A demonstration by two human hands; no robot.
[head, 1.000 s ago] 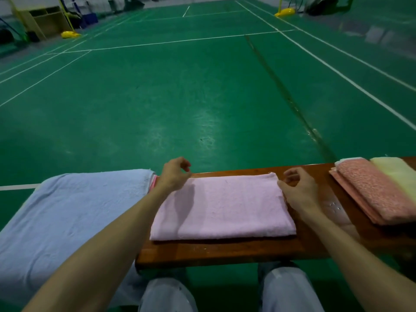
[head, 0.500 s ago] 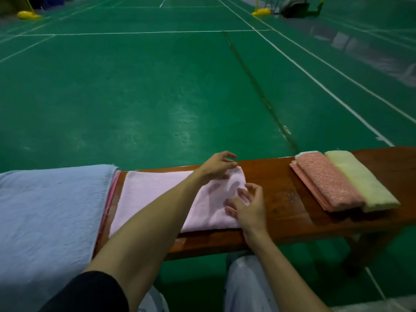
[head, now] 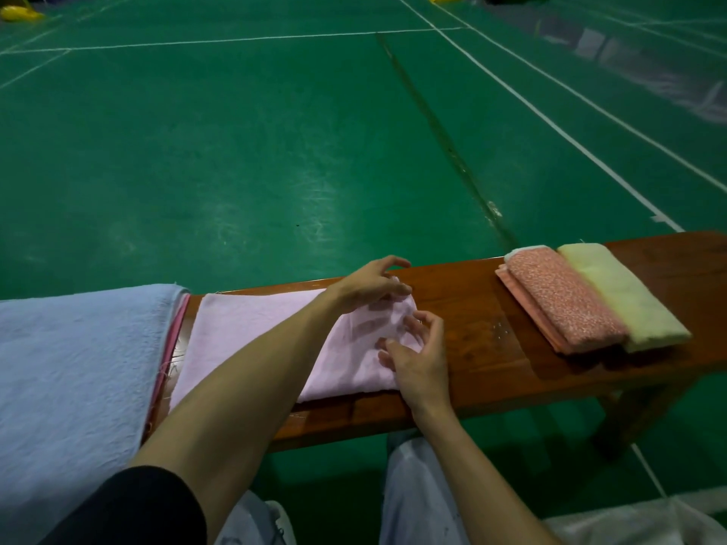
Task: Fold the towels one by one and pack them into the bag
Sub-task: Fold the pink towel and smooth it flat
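The left hand (head: 369, 287) was arched over the far right corner of the pink towel (head: 255, 340), fingers curled down onto the cloth. From where I stood I could not tell whether it actually pinched the corner. The right hand (head: 421, 359) sat just beside it at the towel's right edge. Its fingers were spread and loosely bent, with the tips touching the cloth and nothing gripped. The left forearm lay diagonally across the towel, and a black sleeve (head: 130, 509) showed at the upper arm.

The pink towel lay flat on the wooden bench (head: 472, 308). To its left a blue towel (head: 71, 367) draped over the bench end, near but not overlapping it. Well to the right, a folded salmon speckled towel (head: 562, 300) and a folded pale yellow towel (head: 621, 293) lay touching side by side. Beyond stretched the green court floor (head: 236, 151).
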